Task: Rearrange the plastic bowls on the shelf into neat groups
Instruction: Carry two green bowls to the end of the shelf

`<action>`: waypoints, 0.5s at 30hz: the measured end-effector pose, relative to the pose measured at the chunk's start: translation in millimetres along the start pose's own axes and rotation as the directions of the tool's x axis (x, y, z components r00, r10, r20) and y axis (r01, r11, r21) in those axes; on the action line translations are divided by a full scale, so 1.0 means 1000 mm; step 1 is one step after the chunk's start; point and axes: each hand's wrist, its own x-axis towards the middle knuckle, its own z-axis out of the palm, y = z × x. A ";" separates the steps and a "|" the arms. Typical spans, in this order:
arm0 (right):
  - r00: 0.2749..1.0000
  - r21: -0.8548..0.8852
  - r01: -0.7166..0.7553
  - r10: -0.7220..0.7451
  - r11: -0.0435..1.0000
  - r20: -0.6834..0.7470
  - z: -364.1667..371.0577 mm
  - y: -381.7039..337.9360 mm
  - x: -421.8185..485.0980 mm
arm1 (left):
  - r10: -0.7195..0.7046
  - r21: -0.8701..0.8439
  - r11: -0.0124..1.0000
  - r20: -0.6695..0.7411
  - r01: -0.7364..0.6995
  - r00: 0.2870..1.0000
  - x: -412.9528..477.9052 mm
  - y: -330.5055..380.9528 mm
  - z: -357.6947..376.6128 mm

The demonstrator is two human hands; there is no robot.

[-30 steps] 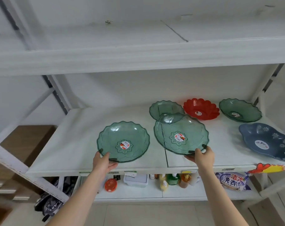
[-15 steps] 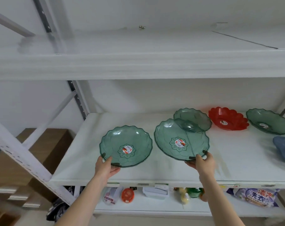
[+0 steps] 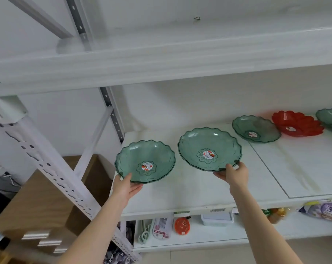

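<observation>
Four green bowls and one red bowl (image 3: 296, 124) show on the shelf (image 3: 209, 189). The left hand (image 3: 126, 184) pinches the left bowl (image 3: 145, 161) by its near rim; the right hand (image 3: 232, 174) pinches the middle bowl (image 3: 209, 148) likewise. Both bowls tilt toward the camera, side by side and apart. A third bowl (image 3: 255, 128) sits behind, a fourth (image 3: 331, 122) at the right edge.

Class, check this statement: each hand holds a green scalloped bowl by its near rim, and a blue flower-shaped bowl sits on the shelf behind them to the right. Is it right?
One detail is wrong: the flower-shaped bowl is red, not blue. The head view shows it. The rest stands: the left hand and right hand each hold a green scalloped bowl by its near rim, above the shelf.
</observation>
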 end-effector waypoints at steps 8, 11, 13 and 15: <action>1.000 0.033 0.021 -0.021 0.999 0.009 0.074 0.019 0.053 | 0.033 -0.092 0.995 0.043 -0.029 0.999 0.080 0.010 0.010; 1.000 0.058 0.019 -0.019 0.998 0.008 0.092 0.027 0.075 | 0.028 -0.120 0.993 0.065 -0.020 0.997 0.113 0.007 0.018; 1.000 0.064 0.010 -0.010 0.998 -0.002 0.102 0.035 0.089 | 0.029 -0.134 0.991 0.078 -0.018 0.997 0.133 0.003 0.021; 1.000 0.059 -0.002 0.003 0.998 -0.009 0.110 0.042 0.104 | 0.029 -0.149 0.989 0.078 -0.017 0.997 0.151 0.001 0.024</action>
